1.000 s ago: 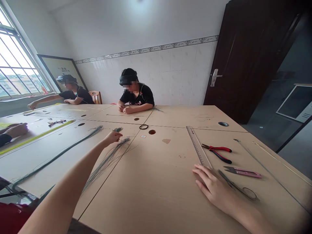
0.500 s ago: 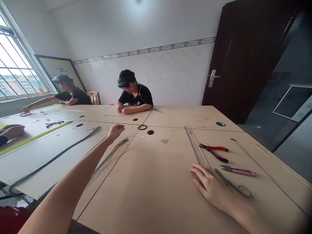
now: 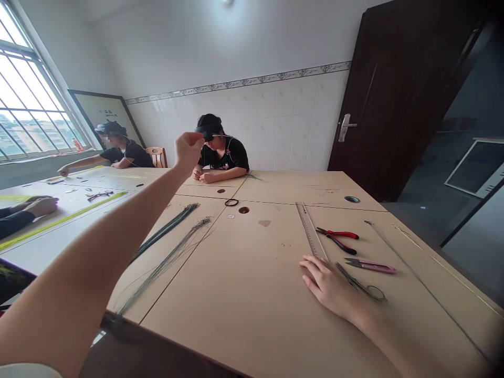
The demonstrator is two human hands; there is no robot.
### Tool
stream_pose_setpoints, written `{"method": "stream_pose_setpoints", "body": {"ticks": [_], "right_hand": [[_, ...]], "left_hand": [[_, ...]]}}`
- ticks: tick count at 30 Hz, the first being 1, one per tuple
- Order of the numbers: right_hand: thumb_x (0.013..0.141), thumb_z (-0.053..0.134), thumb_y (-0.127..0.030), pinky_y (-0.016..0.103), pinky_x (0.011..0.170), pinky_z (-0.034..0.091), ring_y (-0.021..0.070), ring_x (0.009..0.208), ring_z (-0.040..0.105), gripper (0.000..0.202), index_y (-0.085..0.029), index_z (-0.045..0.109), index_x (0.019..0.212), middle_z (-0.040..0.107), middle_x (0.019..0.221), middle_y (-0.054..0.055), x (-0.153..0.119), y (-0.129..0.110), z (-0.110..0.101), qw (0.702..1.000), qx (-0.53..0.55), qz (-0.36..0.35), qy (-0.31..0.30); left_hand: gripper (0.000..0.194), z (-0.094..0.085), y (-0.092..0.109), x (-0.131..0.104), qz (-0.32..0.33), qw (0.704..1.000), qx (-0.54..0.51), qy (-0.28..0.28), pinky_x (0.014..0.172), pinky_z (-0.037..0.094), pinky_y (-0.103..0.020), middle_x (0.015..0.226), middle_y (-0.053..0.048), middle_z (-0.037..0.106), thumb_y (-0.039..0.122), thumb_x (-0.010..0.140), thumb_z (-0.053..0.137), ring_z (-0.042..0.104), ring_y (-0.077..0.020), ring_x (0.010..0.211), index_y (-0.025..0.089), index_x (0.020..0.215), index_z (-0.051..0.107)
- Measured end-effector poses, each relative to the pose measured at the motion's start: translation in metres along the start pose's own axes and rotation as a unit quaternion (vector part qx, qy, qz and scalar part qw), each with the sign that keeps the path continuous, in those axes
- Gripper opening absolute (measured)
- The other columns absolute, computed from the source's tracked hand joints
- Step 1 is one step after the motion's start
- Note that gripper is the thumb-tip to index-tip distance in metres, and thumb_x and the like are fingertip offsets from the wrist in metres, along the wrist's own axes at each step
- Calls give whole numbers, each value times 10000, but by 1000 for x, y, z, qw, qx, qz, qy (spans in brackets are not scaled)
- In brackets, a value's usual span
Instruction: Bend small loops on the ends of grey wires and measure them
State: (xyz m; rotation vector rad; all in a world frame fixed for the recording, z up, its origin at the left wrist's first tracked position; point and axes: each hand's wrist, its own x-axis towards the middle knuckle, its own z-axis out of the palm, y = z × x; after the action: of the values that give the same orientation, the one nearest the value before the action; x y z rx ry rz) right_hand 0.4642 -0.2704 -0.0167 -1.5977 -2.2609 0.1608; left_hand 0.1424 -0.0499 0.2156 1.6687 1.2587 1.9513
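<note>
My left hand (image 3: pixel 189 149) is raised above the table with thumb and fingertips pinched together; whatever they hold is too thin to make out. Below it lie a bundle of dark green wires (image 3: pixel 173 223) and a looser bundle of thin wires (image 3: pixel 173 257). My right hand (image 3: pixel 325 281) rests flat with fingers spread, its fingertips at the near end of a clear ruler (image 3: pixel 309 228). Beside it are red-and-black pliers (image 3: pixel 342 234), pink-handled snips (image 3: pixel 372 266) and metal scissors (image 3: pixel 360 284).
Across the table (image 3: pixel 244 310) a person in black (image 3: pixel 232 155) leans on their forearms; another sits at the far left (image 3: pixel 132 153). A third person's hands (image 3: pixel 41 206) lie at the left. A black ring (image 3: pixel 231 202) lies near a table hole (image 3: pixel 244 210).
My left hand has risen from just above the table to in front of the person opposite. The view has shifted, and the dark wire bundle has moved to the right. My right hand stays by the ruler.
</note>
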Motion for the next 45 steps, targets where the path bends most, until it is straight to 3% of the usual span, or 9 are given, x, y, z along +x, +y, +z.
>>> {"method": "stream_pose_setpoints", "body": {"ticks": [3, 8, 12, 15, 21, 24, 32, 37, 45], "right_hand": [[921, 347, -294, 442, 976, 421, 262, 1151, 533, 311, -216, 596, 1090, 554, 1268, 91, -1, 0, -1, 1000, 8, -3, 6], [909, 365, -292, 441, 958, 425, 265, 1140, 528, 293, -224, 611, 1054, 568, 1235, 91, -1, 1, -1, 999, 35, -8, 11], [893, 404, -287, 457, 967, 399, 268, 1140, 518, 265, -217, 619, 1033, 568, 1225, 95, -3, 0, -3, 997, 81, -4, 12], [877, 454, -296, 446, 954, 402, 258, 1098, 541, 234, -204, 622, 1011, 591, 1179, 93, -6, -2, -10, 990, 137, 2, 17], [941, 315, -480, 402, 875, 462, 223, 975, 601, 410, -199, 600, 1028, 644, 1030, 78, -8, 1, -33, 950, 290, 66, 96], [945, 258, -528, 364, 873, 477, 207, 1013, 598, 490, -170, 580, 1035, 645, 1034, 95, -6, 2, -39, 917, 363, 86, 141], [905, 444, -480, 333, 816, 451, 175, 866, 591, 349, -168, 602, 888, 634, 887, 46, -9, -8, -44, 885, 434, 109, 127], [899, 460, -447, 306, 746, 428, 148, 757, 546, 325, -167, 561, 768, 571, 737, 12, -11, -13, -47, 878, 449, 121, 112], [900, 471, -316, 267, 703, 430, 130, 750, 550, 223, -174, 555, 750, 563, 739, 1, -14, -19, -52, 868, 472, 107, 113]], "left_hand": [[48, 7, 37, 4, 40, 997, -63, 14, 654, 499, -277, 857, -17, 604, 127, 856, 582, 565, -114, 719, 110, 899, 593], [142, 11, 103, 5, 59, 983, -174, 24, 656, 422, -222, 786, 11, 541, -13, 868, 495, 502, -50, 678, 118, 905, 534], [151, 26, 134, -20, 30, 966, -255, 10, 633, 419, -195, 863, -5, 541, 3, 904, 423, 541, -35, 686, 141, 931, 477], [94, 51, 121, -78, -31, 954, -293, -62, 612, 432, -198, 793, -5, 569, 60, 895, 478, 565, -50, 661, 146, 891, 518], [142, 97, 51, -245, -186, 906, -310, -221, 532, 458, -215, 729, -21, 582, 190, 730, 690, 598, -102, 620, 124, 820, 603], [184, 103, 29, -291, -231, 890, -305, -247, 497, 448, -208, 771, -29, 585, 259, 715, 701, 607, -121, 657, 152, 828, 602], [156, 93, 17, -315, -258, 861, -295, -325, 524, 502, -245, 696, 1, 604, 258, 714, 714, 597, -126, 589, 187, 800, 603], [96, 90, 23, -317, -229, 874, -292, -312, 613, 535, -241, 711, 13, 613, 203, 740, 690, 600, -110, 608, 216, 747, 595], [85, 87, 22, -324, -184, 886, -267, -333, 605, 545, -261, 681, 0, 633, 190, 758, 672, 627, -139, 628, 230, 737, 600]]}}
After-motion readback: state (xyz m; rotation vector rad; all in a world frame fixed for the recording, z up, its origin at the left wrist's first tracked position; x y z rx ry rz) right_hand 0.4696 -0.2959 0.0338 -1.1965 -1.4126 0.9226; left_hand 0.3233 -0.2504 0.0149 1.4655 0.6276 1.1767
